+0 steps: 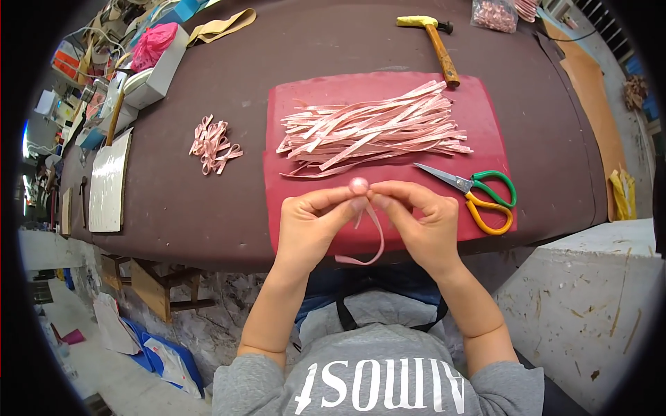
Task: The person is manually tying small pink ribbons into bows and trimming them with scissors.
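Above the near part of a red mat (312, 239), my left hand (313, 220) and my right hand (420, 216) meet, fingertips pinched together. Both grip one thin pink strip (379, 236). Between the fingertips its top makes a rounded, shiny pink shape (359, 185), perhaps a loop; the exact form is too small to tell. A free tail curls down below the fingers. Just beyond my hands, a pile of long pink strips (374, 128) lies across the mat. Scissors (479, 191) with one green and one yellow handle rest right of my right hand, blades apart from it.
Left of the mat, a small heap of looped pink strips (214, 144) sits on the dark brown table (229, 76). A hammer (440, 52) lies at the mat's far edge. At far left are a white board (111, 184) and a grey box (163, 76); a clear bag (494, 15) stands far right.
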A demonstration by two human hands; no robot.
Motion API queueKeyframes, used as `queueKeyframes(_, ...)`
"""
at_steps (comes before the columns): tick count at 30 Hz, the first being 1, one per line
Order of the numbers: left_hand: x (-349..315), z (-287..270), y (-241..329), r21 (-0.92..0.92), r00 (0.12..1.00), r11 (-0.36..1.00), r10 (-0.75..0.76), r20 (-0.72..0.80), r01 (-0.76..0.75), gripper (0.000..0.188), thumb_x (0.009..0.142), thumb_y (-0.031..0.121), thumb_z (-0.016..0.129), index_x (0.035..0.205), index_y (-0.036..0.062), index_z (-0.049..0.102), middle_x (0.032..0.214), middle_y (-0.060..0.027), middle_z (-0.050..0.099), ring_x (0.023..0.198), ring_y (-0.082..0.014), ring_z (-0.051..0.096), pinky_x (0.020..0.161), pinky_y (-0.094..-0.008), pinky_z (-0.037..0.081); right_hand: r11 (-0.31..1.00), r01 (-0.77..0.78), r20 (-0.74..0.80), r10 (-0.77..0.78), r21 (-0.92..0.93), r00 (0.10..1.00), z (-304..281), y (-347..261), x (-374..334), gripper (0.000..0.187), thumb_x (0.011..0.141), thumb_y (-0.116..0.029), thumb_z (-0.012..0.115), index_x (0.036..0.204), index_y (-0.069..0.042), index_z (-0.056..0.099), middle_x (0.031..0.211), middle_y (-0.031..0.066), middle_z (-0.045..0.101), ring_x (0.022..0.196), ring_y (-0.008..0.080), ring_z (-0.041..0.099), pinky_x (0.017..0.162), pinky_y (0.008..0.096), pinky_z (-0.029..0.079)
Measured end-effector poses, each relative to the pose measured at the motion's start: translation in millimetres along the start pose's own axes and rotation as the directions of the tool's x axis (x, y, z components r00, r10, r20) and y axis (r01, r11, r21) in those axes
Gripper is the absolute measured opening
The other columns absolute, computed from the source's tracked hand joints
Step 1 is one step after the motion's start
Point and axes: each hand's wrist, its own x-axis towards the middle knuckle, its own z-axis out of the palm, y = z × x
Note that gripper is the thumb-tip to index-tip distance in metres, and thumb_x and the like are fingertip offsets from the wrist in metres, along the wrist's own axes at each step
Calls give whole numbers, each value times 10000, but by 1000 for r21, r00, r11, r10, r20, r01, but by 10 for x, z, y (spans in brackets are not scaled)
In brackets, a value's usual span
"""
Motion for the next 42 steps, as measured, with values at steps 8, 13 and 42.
queueKeyframes(8, 48, -45, -48, -225, 999, 974, -16, -29, 10, 292, 846, -52, 655, 1125, 22, 613, 885, -67, 656, 797, -160, 648, 725, -222, 515, 795, 582, 75, -578, -169, 812, 106, 96, -51, 177, 840, 4, 691, 1017, 7, 693, 830, 33, 658, 611, 63, 522, 526, 178, 437)
queueKeyframes(13, 15, 86, -67, -456, 973, 864, 146, -178, -213, 465, 870, -62, 611, 1264, 76, 406, 912, -42, 568, 874, -214, 672, 779, -275, 528, 651, -339, 32, 435, 679, 900, 245, 3, -105, 143, 864, -15, 676, 1005, 8, 687, 849, 45, 638, 604, 78, 512, 522, 180, 423)
queueKeyframes(42, -79, -165, 113, -223, 955, 964, -81, 285, 148, 409, 817, -76, 666, 1074, 78, 388, 861, -124, 642, 696, -193, 658, 715, -306, 578, 733, -453, 175, 428, 507, 887, -69, -45, 131, 144, 793, 76, 660, 910, -8, 672, 852, 57, 649, 620, 101, 533, 534, 196, 423)
